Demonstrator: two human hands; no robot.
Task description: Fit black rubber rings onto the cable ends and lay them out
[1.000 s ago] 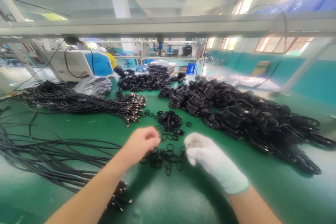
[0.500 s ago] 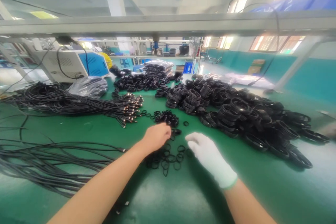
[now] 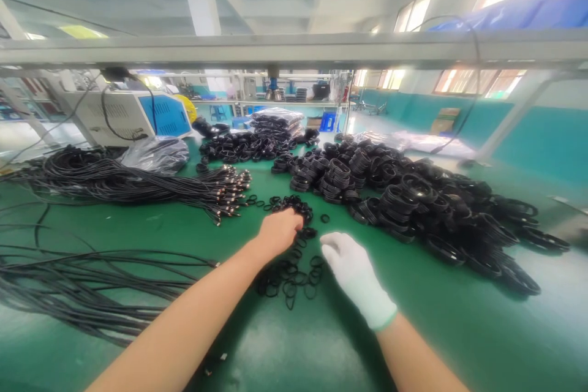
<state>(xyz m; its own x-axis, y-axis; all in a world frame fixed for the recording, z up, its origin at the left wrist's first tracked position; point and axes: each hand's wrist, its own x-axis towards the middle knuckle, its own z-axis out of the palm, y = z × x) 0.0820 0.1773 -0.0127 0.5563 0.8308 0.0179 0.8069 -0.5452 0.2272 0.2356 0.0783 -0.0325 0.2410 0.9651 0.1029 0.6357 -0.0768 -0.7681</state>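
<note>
My bare left hand [image 3: 281, 229] reaches into a small heap of black rings [image 3: 298, 203] at the middle of the green table [image 3: 257, 343]. Its fingers are curled together at the heap's near edge, and what they may pinch is too small to make out. Several loose black rings [image 3: 290, 289] lie scattered just below that hand. To the right, my right hand [image 3: 351, 269] wears a white glove and hovers near the loose rings. The gloved fingers are bent together with the tips pointing left; whether anything is between them cannot be seen.
Coiled black cables [image 3: 404, 196] are piled at the right. A cable bundle with metal ends [image 3: 184, 187] lies at the left, above more loose cables [image 3: 92, 288]. Behind stand a white and blue machine [image 3: 133, 113] and a plastic bag [image 3: 156, 153]. A metal beam [image 3: 285, 49] crosses overhead.
My left hand has moved slightly up and right, further over the small heap. My right hand has shifted a little to the left.
</note>
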